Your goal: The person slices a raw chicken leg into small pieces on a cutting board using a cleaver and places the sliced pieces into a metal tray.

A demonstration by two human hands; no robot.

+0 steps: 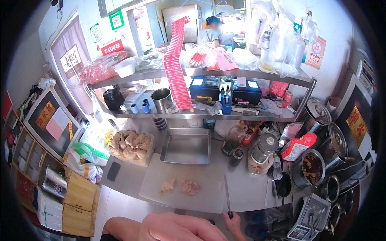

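Note:
My right hand (232, 223) is closed round the dark handle of a long knife (227, 192), its blade pointing away from me over the right edge of the white cutting board (150, 180). Very near the camera, my left hand (178, 227) fills the bottom middle of the picture, its fingers pointing right and partly cut off by the frame; whether it holds anything cannot be seen. On the board lie a pale piece of poultry (168, 186) and, to its right, a small pile of pinkish meat pieces (190, 187). Behind the board stands a rectangular metal tray (185, 146).
A plastic tub (147, 161) piled with poultry pieces stands left of the tray, a dark phone (113, 171) beside it. Right are a blender (260, 159), bottles and a pot of dark sauce (310, 168). A metal shelf (205, 115) spans behind; a person (210, 33) stands beyond it.

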